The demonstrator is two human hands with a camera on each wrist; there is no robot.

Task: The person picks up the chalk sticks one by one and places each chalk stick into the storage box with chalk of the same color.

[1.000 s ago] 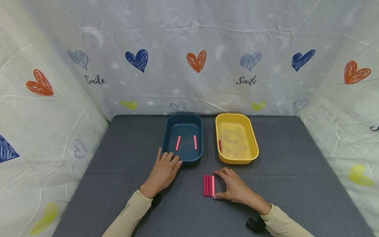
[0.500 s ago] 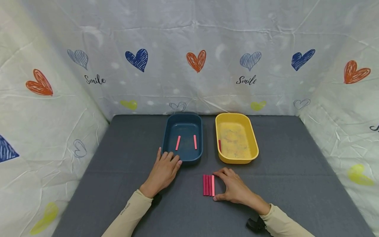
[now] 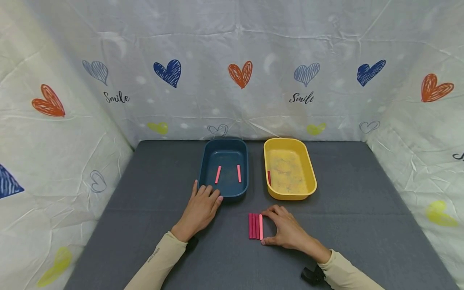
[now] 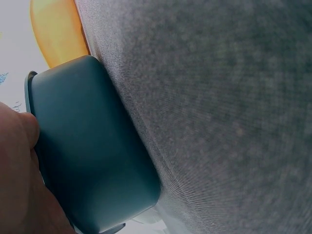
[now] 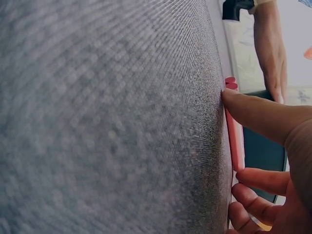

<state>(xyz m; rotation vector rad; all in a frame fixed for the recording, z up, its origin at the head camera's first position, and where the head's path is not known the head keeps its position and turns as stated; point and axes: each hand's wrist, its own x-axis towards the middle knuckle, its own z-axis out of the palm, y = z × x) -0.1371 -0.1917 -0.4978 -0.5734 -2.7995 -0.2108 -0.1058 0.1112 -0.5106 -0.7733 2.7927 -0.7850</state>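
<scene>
- Pink sticks (image 3: 255, 226) lie side by side in a tight row on the grey mat (image 3: 362, 217), in front of the gap between the two trays and just left of my right hand (image 3: 286, 229).
- My right hand rests on the mat with its fingers curved; my thumb tip touches the near end of the rightmost, palest stick and my fingertips touch its far end, so I pinch that stick lengthwise.
- In the right wrist view the pale stick (image 5: 235, 141) runs between my thumb (image 5: 258, 114) and my curled fingers (image 5: 258, 183), lying flat on the mat.
- My left hand (image 3: 200, 209) lies flat on the mat, fingers straight and close together, with the fingertips against the near wall of the blue tray (image 3: 204, 163).
- The left wrist view shows that hand (image 4: 19, 161) pressed against the blue tray's outer wall (image 4: 87, 146).
- Two more pink sticks (image 3: 218, 175) lie apart inside the blue tray.
- The yellow tray (image 3: 309, 177) stands just right of the blue one, near my right hand but not touching it.
- A darker red stick (image 3: 269, 178) leans at the yellow tray's left inner wall.
- A white cloth printed with hearts (image 3: 239, 74) hangs round the mat.
</scene>
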